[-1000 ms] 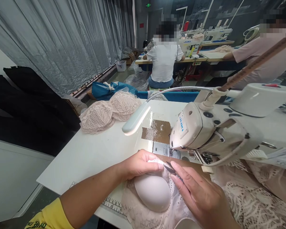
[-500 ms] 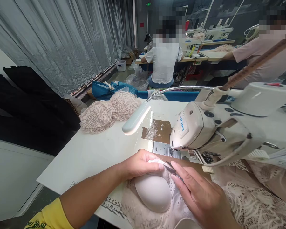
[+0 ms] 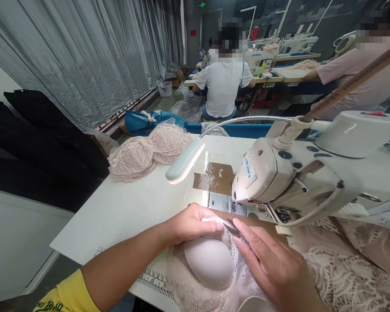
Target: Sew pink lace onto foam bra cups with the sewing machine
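Observation:
My left hand (image 3: 190, 223) pinches the upper edge of a pale lace bra piece (image 3: 209, 262), whose smooth moulded cup faces up at the near edge of the white table (image 3: 123, 208). My right hand (image 3: 273, 268) grips small dark snips (image 3: 232, 228) against the lace, blades pointing at my left fingertips. Both hands lie just in front of the needle plate of a white JUKI sewing machine (image 3: 279, 177).
A stack of finished lace cups (image 3: 149, 151) lies at the far left of the table. The machine's gooseneck lamp (image 3: 185, 162) hangs over the middle. More lace pieces (image 3: 347, 268) pile up at the right. Two other people sit at machines behind.

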Tool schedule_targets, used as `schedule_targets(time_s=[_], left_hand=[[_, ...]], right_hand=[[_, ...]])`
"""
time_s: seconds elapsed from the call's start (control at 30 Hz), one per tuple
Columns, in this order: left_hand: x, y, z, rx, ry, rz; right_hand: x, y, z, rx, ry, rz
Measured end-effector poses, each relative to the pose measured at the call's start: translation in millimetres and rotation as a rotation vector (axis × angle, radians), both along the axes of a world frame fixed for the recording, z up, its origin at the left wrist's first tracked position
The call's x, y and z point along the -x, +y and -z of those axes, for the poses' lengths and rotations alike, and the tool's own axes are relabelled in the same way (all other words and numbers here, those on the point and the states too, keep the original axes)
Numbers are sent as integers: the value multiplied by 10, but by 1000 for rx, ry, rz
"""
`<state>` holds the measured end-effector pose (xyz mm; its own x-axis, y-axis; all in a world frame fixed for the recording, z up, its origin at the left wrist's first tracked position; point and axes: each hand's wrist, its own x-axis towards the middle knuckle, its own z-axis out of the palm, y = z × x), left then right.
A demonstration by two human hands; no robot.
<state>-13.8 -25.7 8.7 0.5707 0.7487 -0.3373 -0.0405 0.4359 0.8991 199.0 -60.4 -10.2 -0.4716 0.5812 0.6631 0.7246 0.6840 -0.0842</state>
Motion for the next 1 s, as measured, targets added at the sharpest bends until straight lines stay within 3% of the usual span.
schedule_targets(time_s=[0.6, 0.83, 0.9, 1.0], left_hand=[[-17, 4, 34, 62, -29, 17], [-10, -8, 45, -57, 87, 30], [-9, -8, 72, -119, 124, 25], [-15, -6, 124, -198, 189, -6]], right_hand=[[21, -4, -39, -41, -13, -23], [5, 2, 25, 52, 31, -68], [15, -2, -1, 151, 119, -13], [40, -25, -83, 472, 296, 88]])
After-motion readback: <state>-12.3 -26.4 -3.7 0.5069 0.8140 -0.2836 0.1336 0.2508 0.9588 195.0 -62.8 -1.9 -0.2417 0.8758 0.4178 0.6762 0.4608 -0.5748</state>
